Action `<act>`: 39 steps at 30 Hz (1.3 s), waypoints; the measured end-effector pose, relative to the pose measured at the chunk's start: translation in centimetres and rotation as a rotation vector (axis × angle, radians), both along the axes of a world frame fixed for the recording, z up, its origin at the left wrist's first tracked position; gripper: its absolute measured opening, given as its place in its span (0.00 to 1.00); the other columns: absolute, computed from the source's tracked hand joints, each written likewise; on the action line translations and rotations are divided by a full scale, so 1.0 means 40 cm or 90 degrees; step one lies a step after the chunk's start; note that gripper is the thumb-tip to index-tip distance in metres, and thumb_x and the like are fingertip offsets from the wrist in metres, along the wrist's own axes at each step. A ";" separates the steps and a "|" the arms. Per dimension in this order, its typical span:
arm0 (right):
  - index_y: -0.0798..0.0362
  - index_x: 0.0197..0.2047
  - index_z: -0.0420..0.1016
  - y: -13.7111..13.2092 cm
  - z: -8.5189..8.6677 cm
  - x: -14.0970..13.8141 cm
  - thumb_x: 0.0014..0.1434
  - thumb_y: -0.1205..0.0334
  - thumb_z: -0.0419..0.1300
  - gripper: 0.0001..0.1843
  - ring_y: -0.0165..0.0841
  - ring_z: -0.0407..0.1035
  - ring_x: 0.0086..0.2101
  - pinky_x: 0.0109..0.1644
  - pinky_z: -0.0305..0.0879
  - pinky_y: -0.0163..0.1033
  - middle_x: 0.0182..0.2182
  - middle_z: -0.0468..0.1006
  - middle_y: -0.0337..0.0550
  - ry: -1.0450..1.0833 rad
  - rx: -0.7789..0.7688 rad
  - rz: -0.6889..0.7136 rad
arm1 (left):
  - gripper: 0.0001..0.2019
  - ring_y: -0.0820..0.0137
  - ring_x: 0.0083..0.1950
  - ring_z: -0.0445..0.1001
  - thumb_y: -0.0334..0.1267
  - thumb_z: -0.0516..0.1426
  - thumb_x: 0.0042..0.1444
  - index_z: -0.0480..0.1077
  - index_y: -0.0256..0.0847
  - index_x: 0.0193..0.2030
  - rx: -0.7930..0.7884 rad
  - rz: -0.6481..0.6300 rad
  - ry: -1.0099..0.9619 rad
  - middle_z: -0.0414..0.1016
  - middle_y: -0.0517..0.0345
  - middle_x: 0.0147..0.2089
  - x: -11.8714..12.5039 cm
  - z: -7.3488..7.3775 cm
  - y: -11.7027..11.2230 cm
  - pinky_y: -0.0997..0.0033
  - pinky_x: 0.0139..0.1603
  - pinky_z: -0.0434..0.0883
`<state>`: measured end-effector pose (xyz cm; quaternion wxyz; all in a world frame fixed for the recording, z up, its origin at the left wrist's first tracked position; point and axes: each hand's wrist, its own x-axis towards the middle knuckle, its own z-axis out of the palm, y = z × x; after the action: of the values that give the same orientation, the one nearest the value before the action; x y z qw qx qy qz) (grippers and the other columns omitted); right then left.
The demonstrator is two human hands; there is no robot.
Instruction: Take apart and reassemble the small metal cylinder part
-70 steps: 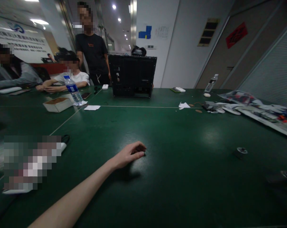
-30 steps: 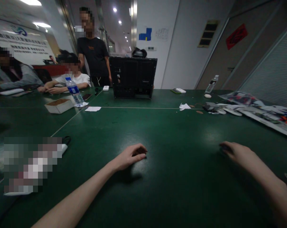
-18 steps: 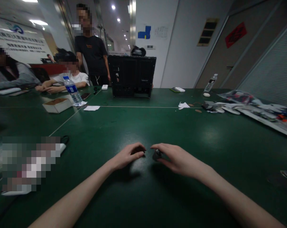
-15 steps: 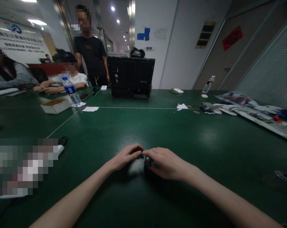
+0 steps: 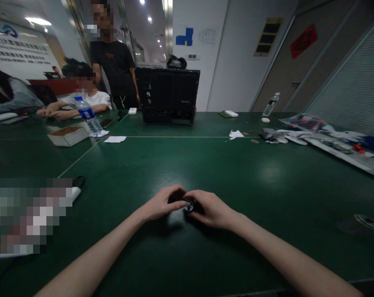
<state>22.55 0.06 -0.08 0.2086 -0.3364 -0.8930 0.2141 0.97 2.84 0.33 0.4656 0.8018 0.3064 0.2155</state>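
A small round part, black with a silvery ring on its face, is held just above or on the green table between my two hands; its kind is too small to tell. My right hand curls round it from the right, fingers over the top and thumb below. From the other side my left hand reaches in with curved fingers, its thumb tip pressed to the part's left edge. The fingertips of both hands meet above the part and hide some of it.
A black-framed panel stands upright at the table's far side. Left of it are a water bottle and an open box. A cluttered white tray lies right. Several people are beyond the table, at left.
The round part's silvery face has turned into view between my hands. My right hand has shifted slightly left, and my left thumb now touches the part. The camera view has tilted a little.
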 end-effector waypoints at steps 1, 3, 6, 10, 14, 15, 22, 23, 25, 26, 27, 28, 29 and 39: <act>0.54 0.53 0.62 0.000 -0.002 0.000 0.55 0.64 0.60 0.22 0.37 0.68 0.44 0.47 0.65 0.41 0.47 0.72 0.48 0.003 0.003 0.001 | 0.15 0.66 0.42 0.70 0.46 0.55 0.58 0.66 0.38 0.46 0.002 -0.003 0.005 0.71 0.55 0.42 0.001 0.003 -0.002 0.69 0.43 0.66; 0.54 0.52 0.62 0.001 -0.006 0.000 0.55 0.64 0.61 0.22 0.37 0.68 0.44 0.47 0.64 0.42 0.46 0.72 0.48 0.010 0.008 -0.001 | 0.15 0.66 0.42 0.70 0.45 0.56 0.57 0.66 0.38 0.47 0.013 -0.005 0.022 0.71 0.54 0.43 0.004 0.009 -0.005 0.68 0.43 0.67; 0.53 0.52 0.63 0.002 -0.012 0.001 0.54 0.65 0.61 0.21 0.37 0.68 0.44 0.47 0.64 0.42 0.47 0.72 0.48 0.018 0.010 -0.005 | 0.17 0.65 0.43 0.70 0.43 0.58 0.55 0.65 0.38 0.48 0.037 0.000 0.050 0.71 0.54 0.44 0.008 0.017 -0.010 0.67 0.44 0.67; 0.54 0.51 0.63 0.004 -0.022 0.001 0.53 0.67 0.60 0.21 0.36 0.67 0.44 0.47 0.64 0.41 0.46 0.72 0.48 0.023 0.014 -0.009 | 0.21 0.63 0.45 0.70 0.41 0.63 0.50 0.65 0.39 0.50 0.084 0.010 0.086 0.70 0.53 0.46 0.016 0.024 -0.021 0.64 0.47 0.67; 0.53 0.49 0.64 0.004 -0.027 0.000 0.53 0.68 0.60 0.20 0.36 0.68 0.43 0.46 0.65 0.41 0.45 0.73 0.46 0.027 0.012 -0.026 | 0.21 0.63 0.45 0.70 0.40 0.62 0.51 0.65 0.39 0.50 0.118 0.007 0.112 0.71 0.53 0.46 0.023 0.026 -0.029 0.63 0.47 0.67; 0.53 0.49 0.64 0.004 -0.028 -0.001 0.53 0.68 0.61 0.20 0.36 0.68 0.43 0.45 0.65 0.41 0.44 0.73 0.45 0.029 0.011 -0.031 | 0.20 0.63 0.44 0.70 0.40 0.62 0.51 0.65 0.39 0.49 0.131 0.011 0.123 0.71 0.53 0.45 0.024 0.025 -0.030 0.63 0.46 0.67; 0.51 0.55 0.58 -0.004 -0.037 -0.009 0.53 0.67 0.62 0.28 0.35 0.70 0.43 0.46 0.66 0.40 0.45 0.73 0.44 0.082 -0.004 -0.065 | 0.21 0.61 0.44 0.70 0.45 0.61 0.52 0.65 0.39 0.50 0.169 0.038 0.133 0.71 0.51 0.45 0.030 0.011 -0.040 0.64 0.44 0.67; 0.50 0.56 0.57 -0.004 -0.039 -0.010 0.54 0.66 0.62 0.28 0.35 0.70 0.42 0.46 0.66 0.40 0.44 0.74 0.44 0.085 -0.003 -0.069 | 0.20 0.62 0.43 0.70 0.45 0.60 0.54 0.65 0.39 0.50 0.168 0.041 0.129 0.71 0.51 0.44 0.030 0.009 -0.040 0.65 0.44 0.67; 0.50 0.56 0.56 -0.005 -0.042 -0.012 0.55 0.65 0.62 0.28 0.35 0.70 0.42 0.45 0.66 0.40 0.44 0.74 0.44 0.083 0.002 -0.076 | 0.17 0.63 0.42 0.70 0.45 0.59 0.55 0.66 0.39 0.48 0.170 0.049 0.121 0.72 0.52 0.43 0.030 0.005 -0.038 0.67 0.43 0.67; 0.50 0.55 0.57 -0.005 -0.042 -0.012 0.55 0.65 0.61 0.26 0.35 0.70 0.42 0.45 0.66 0.40 0.44 0.74 0.44 0.078 0.007 -0.080 | 0.16 0.64 0.41 0.70 0.45 0.58 0.56 0.66 0.39 0.48 0.168 0.052 0.116 0.72 0.53 0.42 0.030 0.004 -0.037 0.68 0.42 0.66; 0.50 0.54 0.58 -0.005 -0.042 -0.013 0.56 0.65 0.61 0.24 0.35 0.70 0.42 0.44 0.66 0.40 0.44 0.74 0.44 0.072 0.011 -0.081 | 0.15 0.66 0.40 0.70 0.44 0.58 0.56 0.66 0.39 0.47 0.165 0.056 0.111 0.72 0.55 0.41 0.029 0.003 -0.036 0.69 0.41 0.66; 0.50 0.53 0.60 -0.005 -0.040 -0.013 0.56 0.64 0.60 0.22 0.35 0.70 0.41 0.44 0.65 0.40 0.43 0.74 0.44 0.065 0.013 -0.079 | 0.13 0.67 0.39 0.70 0.43 0.58 0.57 0.66 0.39 0.46 0.161 0.058 0.106 0.72 0.56 0.40 0.029 0.003 -0.035 0.70 0.39 0.66; 0.50 0.52 0.61 -0.006 -0.038 -0.014 0.57 0.64 0.60 0.20 0.34 0.70 0.41 0.44 0.65 0.39 0.43 0.73 0.44 0.059 0.015 -0.077 | 0.12 0.68 0.38 0.70 0.42 0.58 0.57 0.66 0.39 0.45 0.156 0.061 0.102 0.72 0.57 0.39 0.029 0.002 -0.034 0.72 0.38 0.65; 0.51 0.58 0.58 -0.009 -0.025 -0.012 0.58 0.59 0.59 0.25 0.37 0.67 0.47 0.50 0.64 0.43 0.49 0.71 0.48 0.066 0.002 -0.060 | 0.09 0.68 0.36 0.71 0.40 0.52 0.61 0.67 0.38 0.42 0.144 0.089 0.124 0.73 0.57 0.36 0.034 -0.004 -0.028 0.72 0.38 0.65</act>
<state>22.05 -0.30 -1.06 0.2647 -0.3659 -0.8647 0.2196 2.33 1.71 0.18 0.3244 0.8429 0.3790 0.2015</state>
